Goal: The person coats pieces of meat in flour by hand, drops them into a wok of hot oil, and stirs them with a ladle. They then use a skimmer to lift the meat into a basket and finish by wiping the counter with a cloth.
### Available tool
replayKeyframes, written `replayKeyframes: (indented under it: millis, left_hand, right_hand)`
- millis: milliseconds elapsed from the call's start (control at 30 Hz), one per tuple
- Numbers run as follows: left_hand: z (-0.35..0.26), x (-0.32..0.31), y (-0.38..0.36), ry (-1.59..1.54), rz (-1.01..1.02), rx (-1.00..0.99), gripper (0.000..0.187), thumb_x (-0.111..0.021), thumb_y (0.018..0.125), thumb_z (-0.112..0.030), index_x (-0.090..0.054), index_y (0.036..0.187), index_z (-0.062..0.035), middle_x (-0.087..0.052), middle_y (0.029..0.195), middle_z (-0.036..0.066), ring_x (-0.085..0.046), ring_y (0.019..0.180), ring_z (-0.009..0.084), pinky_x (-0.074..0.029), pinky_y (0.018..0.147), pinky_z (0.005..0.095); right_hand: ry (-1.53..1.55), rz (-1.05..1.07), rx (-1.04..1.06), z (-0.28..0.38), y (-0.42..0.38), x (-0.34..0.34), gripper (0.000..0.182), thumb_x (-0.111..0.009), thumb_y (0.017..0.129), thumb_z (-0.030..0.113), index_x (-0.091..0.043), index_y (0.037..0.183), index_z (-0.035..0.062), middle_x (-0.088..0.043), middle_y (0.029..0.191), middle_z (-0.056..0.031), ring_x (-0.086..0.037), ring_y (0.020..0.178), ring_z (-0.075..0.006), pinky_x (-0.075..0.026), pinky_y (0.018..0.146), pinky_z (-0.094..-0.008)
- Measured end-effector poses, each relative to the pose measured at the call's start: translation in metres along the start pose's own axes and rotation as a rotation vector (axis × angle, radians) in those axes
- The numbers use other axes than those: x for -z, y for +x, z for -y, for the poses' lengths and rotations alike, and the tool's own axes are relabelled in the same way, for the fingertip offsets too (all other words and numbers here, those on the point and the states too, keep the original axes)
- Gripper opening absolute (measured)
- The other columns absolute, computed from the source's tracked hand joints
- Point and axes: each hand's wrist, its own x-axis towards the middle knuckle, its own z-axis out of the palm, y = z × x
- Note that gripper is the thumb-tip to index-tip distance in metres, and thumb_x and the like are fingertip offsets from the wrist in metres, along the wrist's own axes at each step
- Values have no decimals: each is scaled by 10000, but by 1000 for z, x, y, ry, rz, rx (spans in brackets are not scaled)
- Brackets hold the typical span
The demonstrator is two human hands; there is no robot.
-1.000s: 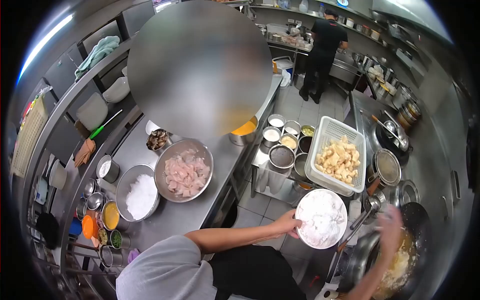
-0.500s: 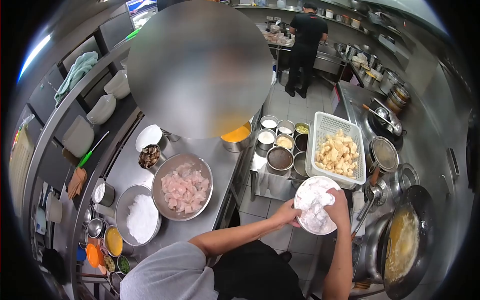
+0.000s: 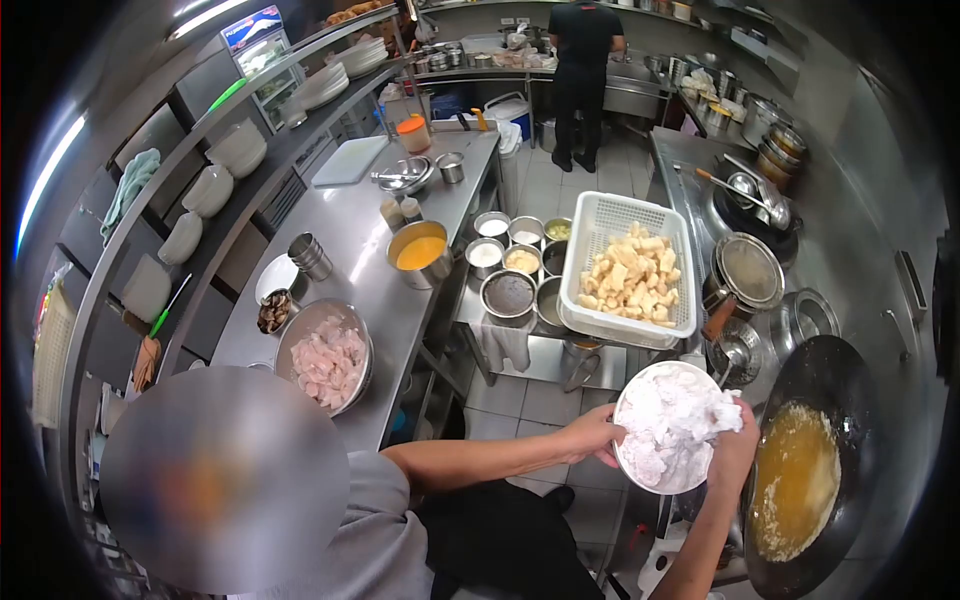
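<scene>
My left hand (image 3: 597,436) grips the left rim of a white bowl (image 3: 656,491), which I hold tilted between the plastic basket and the wok. Lumpy pieces coated in white powder (image 3: 665,425) fill the bowl. At its right side my right hand (image 3: 735,452) is closed around white-coated pieces, its fingertips partly hidden by powder. Just right of this hand sits a black wok (image 3: 860,400) holding yellow, foaming oil (image 3: 797,490). Beyond the bowl, a white plastic basket (image 3: 578,270) holds pale golden fried pieces (image 3: 632,275).
A metal bowl of sliced pale pink meat (image 3: 327,362) and a pot of orange liquid (image 3: 420,252) stand on the left counter (image 3: 360,285). Small seasoning pots (image 3: 508,296) sit left of the basket. Strainers (image 3: 750,270) lie along the stove. A co-worker (image 3: 585,80) stands at the back.
The bowl and both hands have moved right, closer to the wok. My right hand has shifted from inside the bowl to its right edge. The camera view has also shifted.
</scene>
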Motion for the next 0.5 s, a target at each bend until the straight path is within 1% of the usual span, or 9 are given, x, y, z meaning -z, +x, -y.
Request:
replayKeyframes:
  millis: [33,100,167,233,267,300,400,433,500]
  left_hand:
    - [0,-11,6,13,8,8,543,-555,768,-87,-402,1285,-20,-565,1142,150,-640,899,245,-586,661,368]
    - [7,-28,19,22,19,24,551,-558,768,-91,-396,1290,-22,-562,1150,151,-636,916,248,-584,676,374]
    - [16,-42,36,-21,66,31,558,-558,770,-96,-385,1295,-22,-560,1162,149,-632,938,249,-580,693,377]
    - [11,-58,40,-20,81,36,543,-553,777,-90,-393,1291,-23,-566,1158,148,-634,944,253,-581,702,382]
    - [10,-64,39,-20,92,47,528,-549,783,-85,-400,1286,-24,-572,1155,146,-635,949,257,-582,710,386]
    - [9,-68,41,-16,114,63,528,-549,783,-85,-400,1286,-24,-572,1155,146,-635,949,257,-582,710,386]
    - [15,-84,45,-1,30,16,467,-524,795,-39,-443,1254,2,-596,1121,164,-639,956,279,-581,745,419]
    - [13,-85,46,-3,5,41,455,-516,794,-22,-456,1244,11,-602,1111,172,-641,957,286,-579,755,428]
    - [16,-72,49,11,77,94,449,-484,766,2,-463,1213,39,-601,1113,180,-641,959,294,-583,748,418]
  right_hand:
    - [3,-4,-6,-1,2,12,266,-578,791,-18,-584,1057,-16,-600,966,-49,-579,920,-139,-484,775,-278]
    - [257,-106,0,-3,2,35,261,-560,818,-35,-569,1079,-31,-592,991,-58,-561,903,-123,-470,788,-254]
    - [293,-118,2,-14,6,65,290,-550,845,-4,-546,1135,-23,-591,1027,-69,-572,919,-142,-481,798,-268]
    - [507,-240,-95,-10,5,86,349,-541,857,10,-508,1204,-11,-582,1072,-78,-586,938,-175,-487,824,-291]
    - [652,-267,-116,-17,10,106,393,-538,874,36,-467,1260,8,-571,1126,-90,-583,997,-209,-487,852,-322]
    - [719,-200,-125,-16,11,123,380,-537,903,83,-462,1271,28,-572,1147,-86,-563,1050,-220,-481,882,-343]
    - [885,-193,-142,-6,17,179,303,-496,957,191,-491,1231,62,-571,1169,-73,-550,1072,-200,-466,922,-353]
    - [898,-301,-155,-1,15,199,283,-490,962,198,-503,1212,66,-571,1164,-75,-554,1059,-190,-462,928,-347]
    - [799,-429,-84,12,14,231,242,-490,962,186,-524,1162,53,-599,1076,-69,-589,969,-189,-503,847,-329]
